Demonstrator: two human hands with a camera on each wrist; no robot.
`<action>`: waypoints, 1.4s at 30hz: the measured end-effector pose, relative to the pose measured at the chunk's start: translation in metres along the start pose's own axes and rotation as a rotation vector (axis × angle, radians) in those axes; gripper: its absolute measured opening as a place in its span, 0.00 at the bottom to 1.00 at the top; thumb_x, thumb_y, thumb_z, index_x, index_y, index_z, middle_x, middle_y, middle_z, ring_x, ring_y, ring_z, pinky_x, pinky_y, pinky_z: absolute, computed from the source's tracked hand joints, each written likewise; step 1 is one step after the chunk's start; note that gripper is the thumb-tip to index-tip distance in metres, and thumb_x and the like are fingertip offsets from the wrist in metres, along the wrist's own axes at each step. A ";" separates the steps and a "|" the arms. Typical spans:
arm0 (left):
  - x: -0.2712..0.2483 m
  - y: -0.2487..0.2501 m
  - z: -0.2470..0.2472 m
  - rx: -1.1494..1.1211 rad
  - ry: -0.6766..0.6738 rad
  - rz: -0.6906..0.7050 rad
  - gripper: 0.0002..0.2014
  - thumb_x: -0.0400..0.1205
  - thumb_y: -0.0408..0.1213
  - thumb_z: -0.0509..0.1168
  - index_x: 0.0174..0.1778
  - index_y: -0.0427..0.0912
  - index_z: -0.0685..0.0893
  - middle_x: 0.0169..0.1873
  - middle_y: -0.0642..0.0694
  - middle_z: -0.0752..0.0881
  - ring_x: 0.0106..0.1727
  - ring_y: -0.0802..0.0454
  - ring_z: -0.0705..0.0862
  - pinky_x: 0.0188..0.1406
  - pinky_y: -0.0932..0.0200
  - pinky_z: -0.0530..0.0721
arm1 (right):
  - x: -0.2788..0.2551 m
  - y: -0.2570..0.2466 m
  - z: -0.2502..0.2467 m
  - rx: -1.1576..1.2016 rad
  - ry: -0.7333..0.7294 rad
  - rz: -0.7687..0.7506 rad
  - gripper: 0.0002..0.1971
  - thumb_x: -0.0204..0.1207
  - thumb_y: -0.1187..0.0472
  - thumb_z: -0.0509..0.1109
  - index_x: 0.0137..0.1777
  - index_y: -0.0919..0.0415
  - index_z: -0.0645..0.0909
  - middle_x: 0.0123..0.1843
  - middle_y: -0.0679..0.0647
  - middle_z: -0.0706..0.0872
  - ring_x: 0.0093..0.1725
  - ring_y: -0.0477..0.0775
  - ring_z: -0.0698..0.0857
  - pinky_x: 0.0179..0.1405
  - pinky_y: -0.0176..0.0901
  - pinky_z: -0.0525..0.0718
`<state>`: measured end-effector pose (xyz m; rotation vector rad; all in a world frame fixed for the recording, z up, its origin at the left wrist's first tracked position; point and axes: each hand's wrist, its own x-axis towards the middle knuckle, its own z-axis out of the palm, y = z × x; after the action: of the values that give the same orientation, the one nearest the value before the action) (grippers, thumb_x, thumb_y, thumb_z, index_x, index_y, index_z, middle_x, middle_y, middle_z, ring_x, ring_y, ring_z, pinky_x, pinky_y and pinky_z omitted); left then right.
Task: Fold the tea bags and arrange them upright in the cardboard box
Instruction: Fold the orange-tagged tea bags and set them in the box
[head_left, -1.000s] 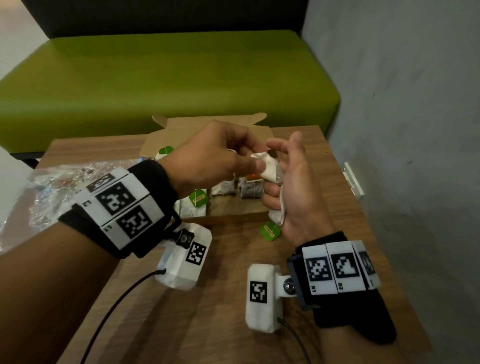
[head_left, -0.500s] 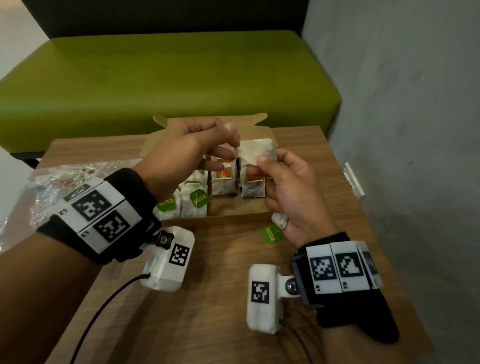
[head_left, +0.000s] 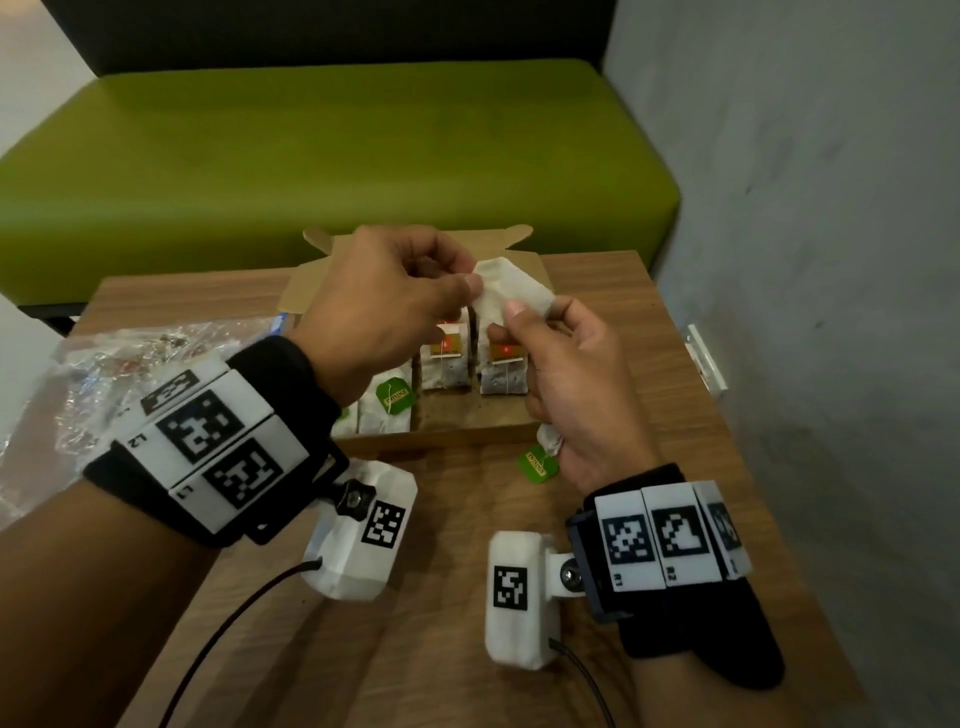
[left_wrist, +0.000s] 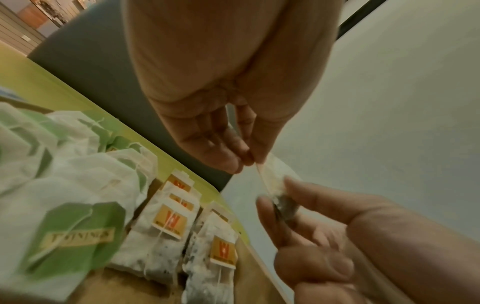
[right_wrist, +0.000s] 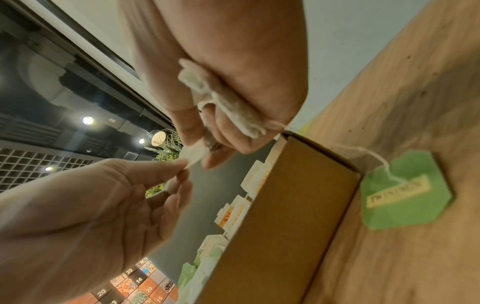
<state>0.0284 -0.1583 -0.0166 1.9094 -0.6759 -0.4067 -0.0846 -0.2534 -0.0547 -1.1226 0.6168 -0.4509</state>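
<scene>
A white tea bag (head_left: 511, 291) hangs flat over the open cardboard box (head_left: 441, 437), held between both hands. My left hand (head_left: 470, 288) pinches its left edge; my right hand (head_left: 511, 322) pinches its lower right part. In the left wrist view, the tea bag (left_wrist: 272, 181) runs from my left fingertips (left_wrist: 249, 158) down to the right thumb. A second tea bag (right_wrist: 221, 96) is tucked under my right hand's lower fingers, its green tag (head_left: 537, 462) lying on the table. Orange-tagged bags (head_left: 447, 358) and green-tagged bags (head_left: 392, 402) stand upright in the box.
A crumpled clear plastic bag (head_left: 104, 374) lies on the wooden table (head_left: 415, 649) at the left. A green bench (head_left: 337, 156) stands behind the table, and a grey wall (head_left: 805, 260) with a socket (head_left: 706, 364) runs close along the right edge.
The tea bag was crumpled between the hands a second ago; now it is spread flat and held higher over the box. My left hand has shifted up and back.
</scene>
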 end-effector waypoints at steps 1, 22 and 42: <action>0.003 -0.001 -0.003 0.026 -0.003 -0.009 0.01 0.81 0.33 0.71 0.44 0.40 0.86 0.36 0.41 0.84 0.35 0.53 0.83 0.32 0.56 0.85 | 0.001 0.000 -0.001 -0.004 0.018 0.014 0.10 0.84 0.54 0.71 0.60 0.57 0.83 0.48 0.54 0.91 0.32 0.38 0.85 0.21 0.26 0.76; 0.011 -0.026 -0.007 0.699 -0.279 0.138 0.04 0.84 0.42 0.67 0.44 0.49 0.84 0.35 0.58 0.82 0.38 0.60 0.79 0.31 0.68 0.70 | -0.001 -0.006 0.001 0.154 0.040 0.037 0.29 0.87 0.35 0.50 0.54 0.56 0.84 0.43 0.53 0.79 0.26 0.43 0.63 0.17 0.32 0.59; -0.013 -0.046 -0.056 0.823 -0.183 0.181 0.06 0.81 0.47 0.71 0.43 0.50 0.85 0.39 0.58 0.84 0.37 0.66 0.79 0.31 0.66 0.70 | 0.002 0.004 0.010 0.013 -0.043 0.073 0.33 0.86 0.32 0.44 0.54 0.54 0.84 0.40 0.49 0.82 0.26 0.41 0.67 0.16 0.30 0.65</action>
<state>0.0616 -0.0951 -0.0351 2.5610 -1.2663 -0.1932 -0.0763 -0.2468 -0.0561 -1.0905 0.6147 -0.3670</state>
